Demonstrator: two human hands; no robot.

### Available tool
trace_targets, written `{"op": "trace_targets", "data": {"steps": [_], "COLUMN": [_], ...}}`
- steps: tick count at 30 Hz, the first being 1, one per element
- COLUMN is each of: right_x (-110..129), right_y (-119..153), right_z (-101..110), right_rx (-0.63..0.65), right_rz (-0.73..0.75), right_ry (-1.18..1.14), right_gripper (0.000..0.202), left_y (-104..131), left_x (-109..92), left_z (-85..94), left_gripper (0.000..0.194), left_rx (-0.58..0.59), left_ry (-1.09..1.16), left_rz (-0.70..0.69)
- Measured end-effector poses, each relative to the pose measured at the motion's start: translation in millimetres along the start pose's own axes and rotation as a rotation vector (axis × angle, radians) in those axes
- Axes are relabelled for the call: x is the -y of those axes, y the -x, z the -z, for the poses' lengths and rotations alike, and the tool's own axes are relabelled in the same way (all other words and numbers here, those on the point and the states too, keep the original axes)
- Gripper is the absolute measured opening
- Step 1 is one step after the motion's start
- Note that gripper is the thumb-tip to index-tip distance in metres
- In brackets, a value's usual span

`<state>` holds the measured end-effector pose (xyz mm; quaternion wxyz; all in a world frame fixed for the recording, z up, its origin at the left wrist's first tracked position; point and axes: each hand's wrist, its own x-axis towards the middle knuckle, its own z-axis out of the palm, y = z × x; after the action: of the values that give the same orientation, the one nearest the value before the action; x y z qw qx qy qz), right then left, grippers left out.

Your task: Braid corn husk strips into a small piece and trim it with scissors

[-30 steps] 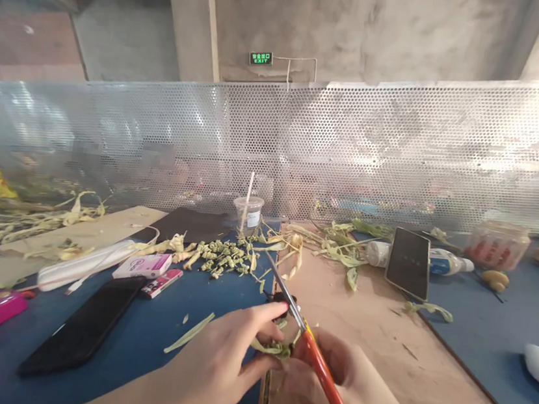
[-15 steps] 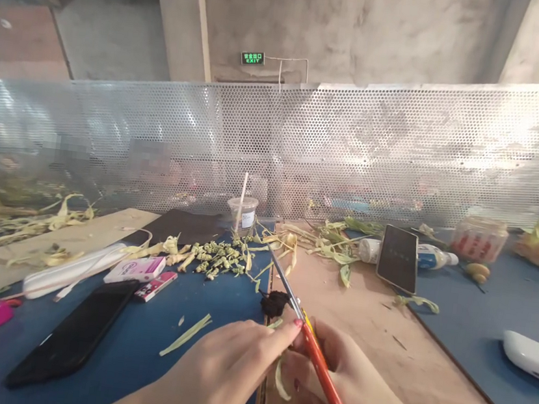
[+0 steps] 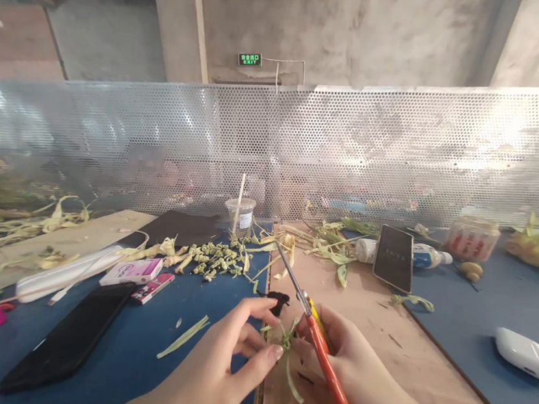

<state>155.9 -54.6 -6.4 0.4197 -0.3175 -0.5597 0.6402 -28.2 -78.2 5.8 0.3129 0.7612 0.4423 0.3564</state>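
My right hand (image 3: 347, 349) is closed around a pair of scissors (image 3: 329, 373) with red and yellow handles, the blades pointing forward and left. At its fingertips is a small green knot of plant strips (image 3: 286, 342), with loose ends sticking out and one pale strip hanging down. My left hand (image 3: 232, 348) is open beside the knot, thumb and fingers spread apart. Its thumb tip is close to the knot; whether it touches I cannot tell. Just beyond the left fingers sits a small black bundle (image 3: 281, 300). Past the blades lies a pile of similar green knots (image 3: 218, 258).
On the left are a black phone (image 3: 69, 335), a pink and white box (image 3: 132, 271) and a white cable (image 3: 78, 280). A plastic cup with a straw (image 3: 239, 215) stands behind. To the right are a propped phone (image 3: 394, 258), a bottle (image 3: 432, 256), a jar (image 3: 471, 238) and a white case (image 3: 526, 355).
My left hand has drawn back left from the scissors and its fingers have spread. The green knot now shows at my right fingertips. The scissors have turned slightly.
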Motion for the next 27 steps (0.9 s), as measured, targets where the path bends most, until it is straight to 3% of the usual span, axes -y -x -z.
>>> {"op": "trace_targets", "data": {"steps": [3,11,17,22,27], "right_x": [-1,-5,-1,3,-4], "right_y": [1,5,5,4,-6], "right_z": [-1,-3,4,11,30], "right_rx": [0.017,0.020,-0.012,-0.049,-0.261], "right_rz": [0.030,0.074,0.099,0.128,0.177], "right_ry": [0.019,0.170,0.228,0.410,0.704], "right_gripper": [0.028,0.028,0.021,0.020,0.020], "left_y": [-7,-14,-16,-20,-23], "left_x": [1,-7,-5,2,9], "left_z": [-2.2,2.1,6.5,10.9,14.4], "left_gripper": [0.030,0.015,0.016,0.016,0.019], "left_rx": [0.091,0.200,0.117,0.037,-0.032], "left_ry": [0.233,0.288,0.480,0.694,0.784], "left_rz": [0.210,0.305,0.384,0.408,0.440]}}
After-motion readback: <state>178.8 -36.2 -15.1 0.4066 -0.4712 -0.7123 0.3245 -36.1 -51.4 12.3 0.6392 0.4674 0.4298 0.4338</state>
